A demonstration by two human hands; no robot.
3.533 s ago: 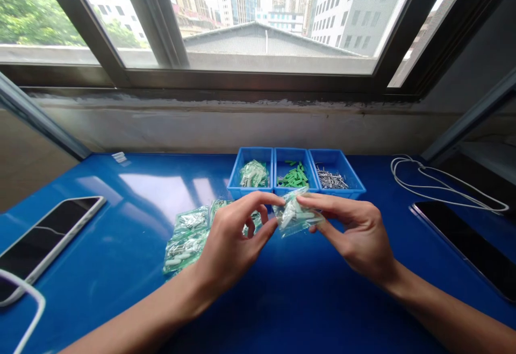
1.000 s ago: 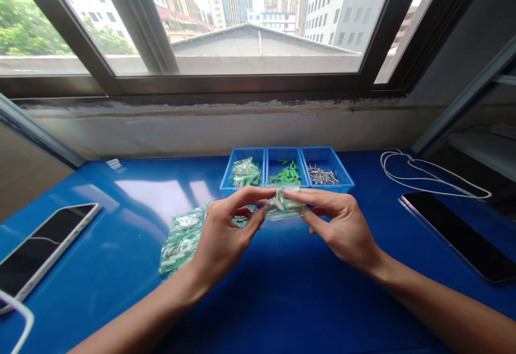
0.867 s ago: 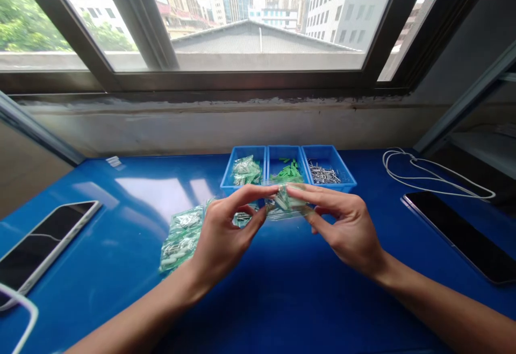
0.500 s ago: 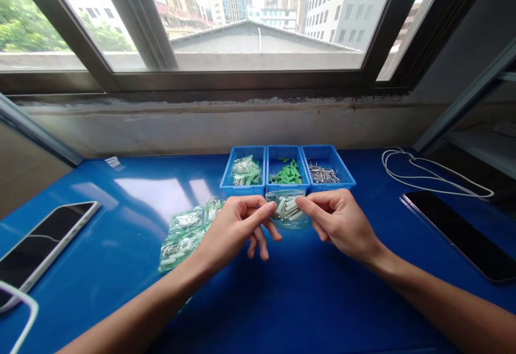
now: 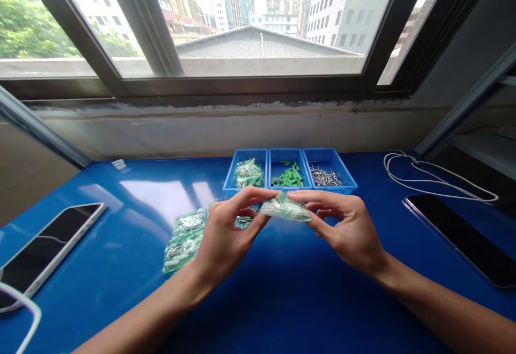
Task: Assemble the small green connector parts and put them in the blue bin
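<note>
Between my two hands, a small clear zip bag (image 5: 285, 209) with a greenish tint and pale pieces inside is held above the table, tilted nearly edge-on. My left hand (image 5: 234, 225) pinches its left end between thumb and fingers. The right end is gripped the same way by my right hand (image 5: 342, 225). Several filled zip bags (image 5: 183, 241) lie on the table, partly hidden behind my left hand. Just beyond the hands stand three blue bins: one with filled bags (image 5: 249, 173), one with green plastic plugs (image 5: 291, 175), one with metal screws (image 5: 324, 177).
A phone (image 5: 48, 249) with a white edge lies at the left, with a white cable (image 5: 34, 311) in front of it. Another dark phone (image 5: 463, 238) rests at the right, near a looped white cord (image 5: 437, 182). Behind the blue table (image 5: 282, 300) are a wall and window.
The bag has tipped from facing me to nearly edge-on and risen slightly. My left fingers, spread below before, have closed in on its end. The view has shifted a little.
</note>
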